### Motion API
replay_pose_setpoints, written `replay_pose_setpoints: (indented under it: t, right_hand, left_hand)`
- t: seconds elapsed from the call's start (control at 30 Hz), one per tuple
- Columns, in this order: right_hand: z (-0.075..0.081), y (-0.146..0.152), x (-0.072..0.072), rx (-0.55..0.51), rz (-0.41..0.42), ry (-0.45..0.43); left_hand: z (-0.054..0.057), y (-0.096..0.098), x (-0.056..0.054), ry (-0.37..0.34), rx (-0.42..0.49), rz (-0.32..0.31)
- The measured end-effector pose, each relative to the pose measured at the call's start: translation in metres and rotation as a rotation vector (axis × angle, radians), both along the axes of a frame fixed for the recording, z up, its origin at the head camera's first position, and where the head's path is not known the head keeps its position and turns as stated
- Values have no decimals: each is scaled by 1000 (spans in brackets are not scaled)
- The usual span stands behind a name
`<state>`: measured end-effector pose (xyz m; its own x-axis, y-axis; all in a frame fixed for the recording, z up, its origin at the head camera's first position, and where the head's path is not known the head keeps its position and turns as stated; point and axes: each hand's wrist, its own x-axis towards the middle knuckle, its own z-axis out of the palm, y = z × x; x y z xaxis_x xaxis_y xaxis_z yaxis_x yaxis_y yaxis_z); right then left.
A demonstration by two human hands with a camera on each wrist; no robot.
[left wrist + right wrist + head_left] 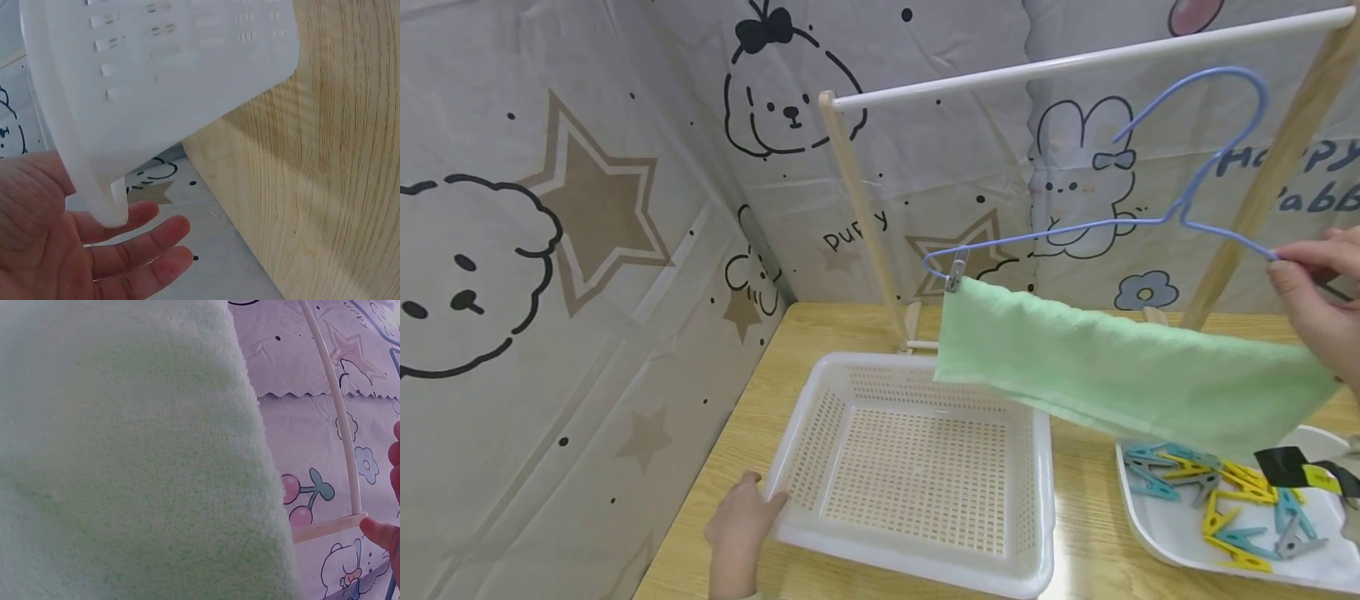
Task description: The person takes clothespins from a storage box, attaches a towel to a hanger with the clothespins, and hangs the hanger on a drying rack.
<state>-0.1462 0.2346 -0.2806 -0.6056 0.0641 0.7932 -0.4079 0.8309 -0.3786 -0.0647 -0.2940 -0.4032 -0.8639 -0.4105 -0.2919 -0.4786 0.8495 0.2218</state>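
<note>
My right hand [1326, 292] pinches the right end of a blue wire hanger [1075, 227] and holds it in the air. From the hanger hangs a light green towel [1120, 362], fixed at its left corner by a metal clip [957, 272]. The towel's right end passes below my right hand; how it is held there is hidden. In the right wrist view the towel [137, 450] fills most of the picture. My left hand [741, 521] grips the near left corner of a white perforated basket [913, 575]; the left wrist view shows fingers [147, 247] under its rim.
Behind the basket stands a rack with wooden posts [865, 217] and a white top bar [1075, 62]. At right, a white tray [1138, 521] holds several yellow, teal and grey clothespins [1240, 487]. Patterned cloth [587, 417] lines the left and back of the wooden table [741, 433].
</note>
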Motion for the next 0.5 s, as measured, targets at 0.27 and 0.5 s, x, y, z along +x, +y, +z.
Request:
replay_pose_setpoints:
  t: [0.27,0.5]
  right_hand:
    - [-20,23,-16,32,-3,12]
    - [-37,42,-27,43,-58,-5]
  left_hand:
    - [3,-14,8,-34,87,-19]
    - [5,-22,14,-42,119,-50]
